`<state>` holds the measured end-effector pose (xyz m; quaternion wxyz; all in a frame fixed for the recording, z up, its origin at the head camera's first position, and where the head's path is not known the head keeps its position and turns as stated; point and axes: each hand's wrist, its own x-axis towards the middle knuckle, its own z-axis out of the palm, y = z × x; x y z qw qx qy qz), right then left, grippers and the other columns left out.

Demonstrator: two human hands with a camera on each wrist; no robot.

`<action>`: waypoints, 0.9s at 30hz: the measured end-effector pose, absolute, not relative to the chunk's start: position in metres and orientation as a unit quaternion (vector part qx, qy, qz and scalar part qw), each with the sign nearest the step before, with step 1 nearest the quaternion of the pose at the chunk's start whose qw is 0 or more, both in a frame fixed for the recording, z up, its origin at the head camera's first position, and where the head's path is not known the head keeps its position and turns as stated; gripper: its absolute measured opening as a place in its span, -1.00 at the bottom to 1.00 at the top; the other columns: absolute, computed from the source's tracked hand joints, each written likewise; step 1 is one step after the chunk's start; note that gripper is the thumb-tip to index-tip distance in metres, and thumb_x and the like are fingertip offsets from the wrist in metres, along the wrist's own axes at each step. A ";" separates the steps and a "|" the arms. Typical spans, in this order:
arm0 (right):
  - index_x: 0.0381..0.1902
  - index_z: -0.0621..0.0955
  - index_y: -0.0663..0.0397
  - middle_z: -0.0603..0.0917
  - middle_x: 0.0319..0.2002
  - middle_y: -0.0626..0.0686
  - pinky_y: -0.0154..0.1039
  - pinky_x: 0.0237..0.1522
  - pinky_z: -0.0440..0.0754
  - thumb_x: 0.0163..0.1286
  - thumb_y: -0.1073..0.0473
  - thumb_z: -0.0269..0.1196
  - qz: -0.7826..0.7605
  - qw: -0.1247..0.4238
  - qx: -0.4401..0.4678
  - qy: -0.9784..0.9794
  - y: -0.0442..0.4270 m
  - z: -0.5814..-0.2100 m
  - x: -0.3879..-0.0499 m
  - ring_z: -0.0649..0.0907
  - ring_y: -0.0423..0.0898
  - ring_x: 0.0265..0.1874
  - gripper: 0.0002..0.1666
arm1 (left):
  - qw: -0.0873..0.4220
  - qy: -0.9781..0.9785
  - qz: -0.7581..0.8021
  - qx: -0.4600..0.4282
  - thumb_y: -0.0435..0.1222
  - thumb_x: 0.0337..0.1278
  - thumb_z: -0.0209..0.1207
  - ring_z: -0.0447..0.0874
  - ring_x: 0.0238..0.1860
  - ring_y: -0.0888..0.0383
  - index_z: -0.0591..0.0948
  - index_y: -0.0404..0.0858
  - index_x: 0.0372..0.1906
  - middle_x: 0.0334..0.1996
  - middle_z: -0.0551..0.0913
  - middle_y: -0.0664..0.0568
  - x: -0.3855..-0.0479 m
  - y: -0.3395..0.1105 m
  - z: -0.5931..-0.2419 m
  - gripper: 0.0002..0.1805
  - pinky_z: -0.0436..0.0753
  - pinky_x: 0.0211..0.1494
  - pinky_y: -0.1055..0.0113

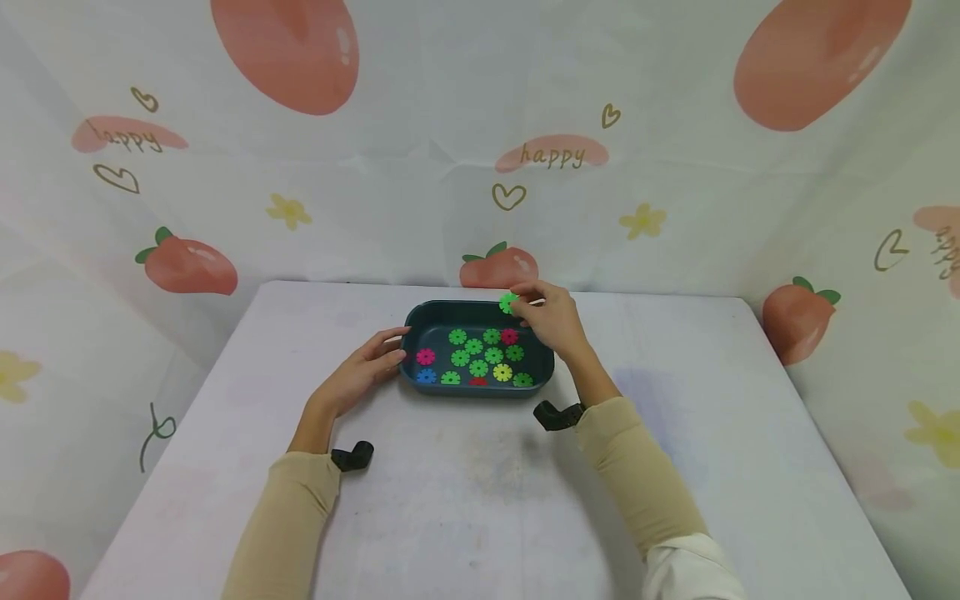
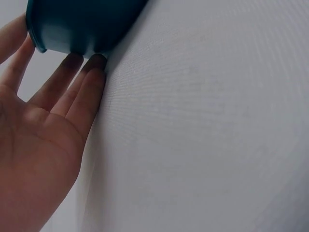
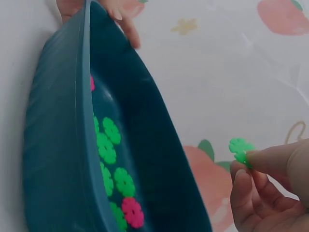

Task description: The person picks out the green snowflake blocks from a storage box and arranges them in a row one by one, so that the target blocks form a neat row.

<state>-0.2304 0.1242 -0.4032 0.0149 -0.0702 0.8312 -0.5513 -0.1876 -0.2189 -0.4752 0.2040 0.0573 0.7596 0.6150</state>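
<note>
A dark teal basin (image 1: 477,391) stands on the table with several notched plastic discs lying in it, mostly green, such as the green disc (image 3: 124,182), plus a yellow disc (image 1: 502,372), a blue disc (image 1: 426,376) and a few pink or red ones. My right hand (image 1: 551,319) pinches a bright green notched disc (image 3: 239,146) between thumb and fingers, over the basin's far right rim. At the basin's left end, my left hand (image 1: 365,371) touches the wall with extended fingers (image 2: 87,99); its thumb and index finger are near the rim.
The white table (image 1: 450,517) reaches out in front of the basin and to both sides. Behind it hangs a white cloth backdrop (image 1: 420,208) printed with fruit, hearts and flowers. A black wrist camera (image 1: 558,415) is strapped on the right wrist, another black camera (image 1: 354,456) on the left.
</note>
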 end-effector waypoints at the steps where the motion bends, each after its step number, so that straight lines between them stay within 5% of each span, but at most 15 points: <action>1: 0.11 0.67 0.13 0.65 -0.11 0.20 0.20 0.04 0.75 0.45 0.18 0.25 -0.553 0.013 -0.066 0.830 0.126 -0.404 -0.230 0.74 0.31 -0.05 -0.68 | 0.203 0.760 0.615 0.058 0.01 0.49 0.11 0.16 0.60 -0.15 0.22 0.06 0.57 0.62 0.12 -0.12 -0.188 -0.219 -0.476 -0.34 0.16 0.66 -0.16; 7: 0.12 0.67 0.12 0.66 -0.09 0.19 0.14 0.01 0.77 0.45 0.16 0.26 -0.555 0.004 -0.045 0.831 0.139 -0.408 -0.229 0.74 0.27 -0.05 -0.67 | 0.200 0.760 0.615 0.059 0.03 0.47 0.12 0.18 0.60 -0.14 0.23 0.05 0.57 0.62 0.13 -0.12 -0.188 -0.219 -0.477 -0.32 0.18 0.65 -0.14; 16: 0.16 0.67 0.10 0.67 -0.04 0.19 -0.33 -0.20 0.78 0.46 0.11 0.27 -0.558 -0.007 -0.014 0.830 0.158 -0.412 -0.230 0.75 0.18 -0.08 -0.64 | 0.199 0.760 0.615 0.065 0.02 0.48 0.12 0.21 0.59 -0.15 0.24 0.04 0.57 0.61 0.15 -0.12 -0.189 -0.221 -0.477 -0.33 0.20 0.65 -0.14; 22: 0.14 0.68 0.13 0.68 -0.08 0.16 -0.45 -0.29 0.72 0.46 0.14 0.26 -0.562 -0.023 0.001 0.827 0.174 -0.420 -0.231 0.75 -0.06 -0.23 -0.65 | 0.200 0.762 0.613 0.062 0.03 0.47 0.13 0.21 0.59 -0.15 0.25 0.07 0.56 0.61 0.15 -0.11 -0.189 -0.221 -0.478 -0.33 0.20 0.65 -0.13; 27: 0.13 0.67 0.15 0.67 -0.08 0.16 -0.46 -0.31 0.70 0.46 0.16 0.24 -0.560 -0.026 0.012 0.828 0.188 -0.430 -0.231 0.76 0.14 -0.12 -0.65 | 0.200 0.757 0.619 0.061 0.01 0.47 0.14 0.22 0.58 -0.13 0.25 0.06 0.56 0.60 0.17 -0.12 -0.189 -0.219 -0.477 -0.33 0.20 0.65 -0.11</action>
